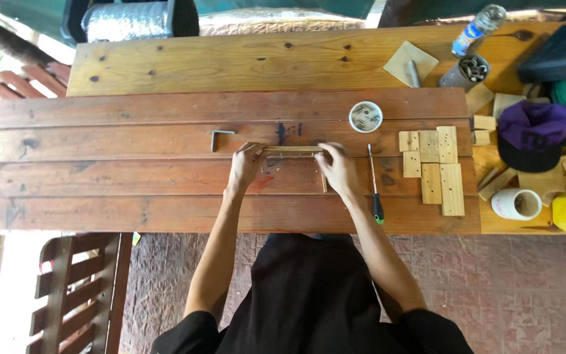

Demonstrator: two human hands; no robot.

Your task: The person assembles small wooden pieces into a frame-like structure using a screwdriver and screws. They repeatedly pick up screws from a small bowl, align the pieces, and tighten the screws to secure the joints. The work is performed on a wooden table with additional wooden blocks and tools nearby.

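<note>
Wooden strip [292,149]; both hands [245,165] [339,168] pinching its ends; reddish plank table [132,177]; brick floor [532,288]

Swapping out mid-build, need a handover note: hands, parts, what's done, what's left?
Left hand: grips the left end of the strip, a thin pale wood piece lying crosswise on the bench.
Right hand: on the strip's right end, where a second strip runs toward the person.
Tools: hex key left of the hands, screwdriver right of them, both lying free.
Parts: cup of small hardware behind the right hand; drilled blocks further right.
Done: two strips set at a corner; whether they are fastened cannot be told.
Left: the drilled blocks lie unused.
</note>
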